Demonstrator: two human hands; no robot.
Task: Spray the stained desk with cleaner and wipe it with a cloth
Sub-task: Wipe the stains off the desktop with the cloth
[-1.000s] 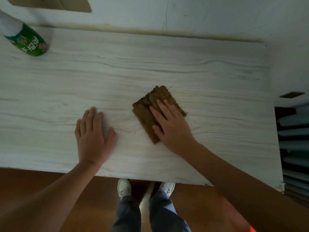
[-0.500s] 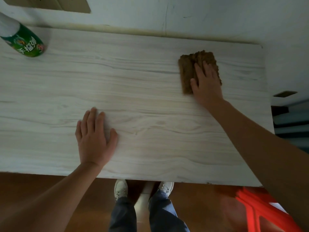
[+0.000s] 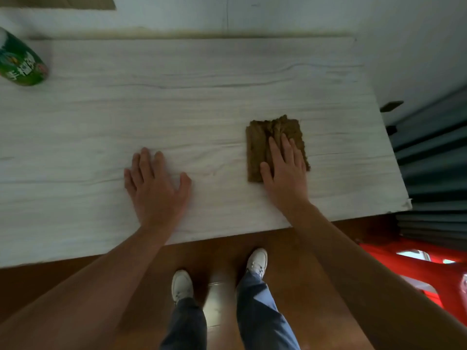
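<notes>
The right hand pressed the brown cloth flat on the right half of the table, fingers straight and close together. The left hand lay flat on the table, fingers spread. The cloth looked soft, light and limp, so it was probably best driven under a flat palm.

Likely a home room: pale desk against wall (wooden floor).
</notes>
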